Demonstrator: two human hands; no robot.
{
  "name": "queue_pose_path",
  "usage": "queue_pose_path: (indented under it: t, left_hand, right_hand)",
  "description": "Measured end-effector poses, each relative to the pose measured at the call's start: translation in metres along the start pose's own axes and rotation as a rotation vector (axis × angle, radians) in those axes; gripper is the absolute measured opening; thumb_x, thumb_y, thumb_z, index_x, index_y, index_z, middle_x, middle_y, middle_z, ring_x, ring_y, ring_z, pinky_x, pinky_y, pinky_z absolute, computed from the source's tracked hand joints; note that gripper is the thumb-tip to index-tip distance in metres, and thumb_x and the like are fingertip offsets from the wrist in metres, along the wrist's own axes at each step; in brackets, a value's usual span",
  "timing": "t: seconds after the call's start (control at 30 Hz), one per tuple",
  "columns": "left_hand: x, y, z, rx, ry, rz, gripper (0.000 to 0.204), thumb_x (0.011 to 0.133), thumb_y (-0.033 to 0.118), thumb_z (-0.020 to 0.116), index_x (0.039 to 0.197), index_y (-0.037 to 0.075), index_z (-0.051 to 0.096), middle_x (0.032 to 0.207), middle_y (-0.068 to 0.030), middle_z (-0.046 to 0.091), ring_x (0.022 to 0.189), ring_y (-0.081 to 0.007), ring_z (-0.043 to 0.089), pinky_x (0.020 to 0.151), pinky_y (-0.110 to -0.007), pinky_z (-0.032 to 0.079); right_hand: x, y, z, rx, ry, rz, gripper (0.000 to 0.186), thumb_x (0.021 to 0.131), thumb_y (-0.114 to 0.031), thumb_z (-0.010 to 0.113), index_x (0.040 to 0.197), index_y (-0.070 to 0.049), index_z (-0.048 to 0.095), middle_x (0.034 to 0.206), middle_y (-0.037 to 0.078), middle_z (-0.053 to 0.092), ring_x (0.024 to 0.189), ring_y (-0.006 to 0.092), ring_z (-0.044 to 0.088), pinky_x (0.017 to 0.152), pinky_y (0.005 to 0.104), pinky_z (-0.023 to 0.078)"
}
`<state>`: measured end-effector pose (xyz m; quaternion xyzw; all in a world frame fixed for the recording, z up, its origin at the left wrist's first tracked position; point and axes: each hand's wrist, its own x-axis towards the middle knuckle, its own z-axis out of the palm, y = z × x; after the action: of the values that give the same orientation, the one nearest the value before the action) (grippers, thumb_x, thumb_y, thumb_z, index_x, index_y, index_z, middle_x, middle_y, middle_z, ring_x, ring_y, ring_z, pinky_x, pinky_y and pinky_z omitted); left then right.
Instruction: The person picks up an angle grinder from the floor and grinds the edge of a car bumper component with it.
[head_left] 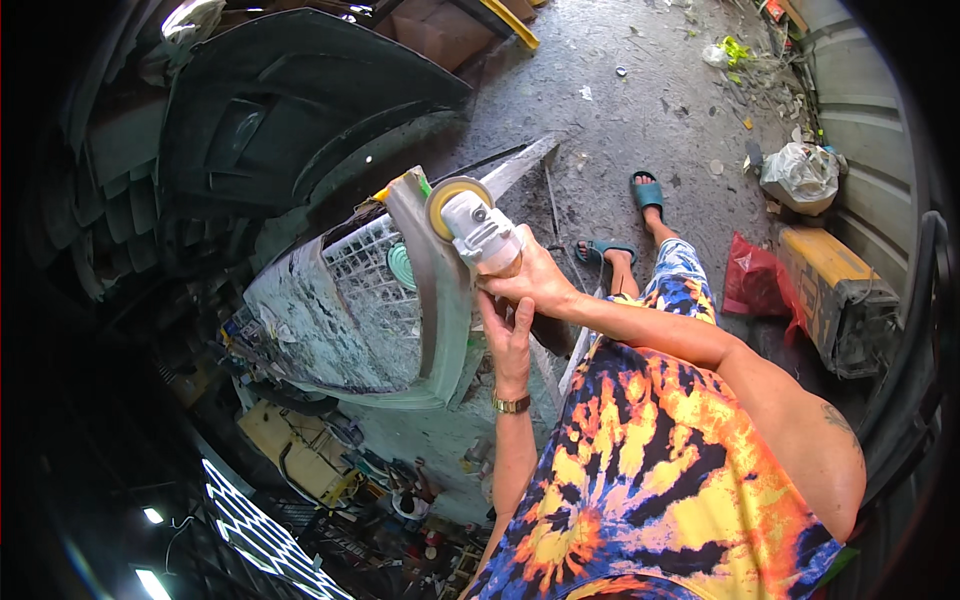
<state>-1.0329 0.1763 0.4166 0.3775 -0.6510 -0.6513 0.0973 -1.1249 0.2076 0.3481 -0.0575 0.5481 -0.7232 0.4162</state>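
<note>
My right hand (540, 278) is closed around a light grey power sander (482, 228). The sander's round yellow-edged disc (446, 210) rests against or just above the upper end of a long curved grey-brown panel (432, 290); I cannot tell which. Just below the sander, beside the panel's edge, is my left hand (510, 352), its thumb and fingers apart, with a gold-coloured watch on the wrist. Its fingertips are close to the panel and the sander, partly hidden. A pale green round disc (401, 266) lies on the worn, mesh-patterned surface (350, 300) left of the panel.
A large black car hood (300, 105) stands at the upper left. On the right are a white plastic bag (802, 175), a red bag (757, 280) and a yellow-topped box (835, 290) along the metal wall. Debris litters the concrete floor (600, 120). Lit lamps (265, 540) show lower left.
</note>
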Motion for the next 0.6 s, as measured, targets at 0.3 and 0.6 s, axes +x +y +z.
queue_pose_path:
  t: [0.3, 0.6]
  left_hand:
    - [0.001, -0.001, 0.000, -0.026, -0.016, 0.014, 0.073, 0.091, 0.024, 0.068, 0.145, 0.002, 0.025, 0.136, -0.0127, 0.043, 0.123, -0.0198, 0.043, 0.102, -0.033, 0.035]
    - [0.002, -0.003, 0.000, -0.028, 0.003, 0.025, 0.074, 0.091, 0.024, 0.068, 0.146, 0.003, 0.023, 0.137, -0.0129, 0.041, 0.124, -0.0203, 0.043, 0.102, -0.034, 0.036]
  right_hand:
    - [-0.002, -0.010, -0.003, -0.037, 0.016, -0.002, 0.071, 0.066, -0.030, 0.081, 0.113, 0.002, 0.038, 0.106, 0.023, 0.061, 0.105, 0.0328, 0.062, 0.089, 0.0404, 0.049]
    - [-0.001, -0.010, -0.004, -0.084, -0.014, 0.014, 0.072, 0.066, -0.030, 0.081, 0.113, 0.003, 0.037, 0.105, 0.024, 0.062, 0.103, 0.0334, 0.063, 0.089, 0.0408, 0.049]
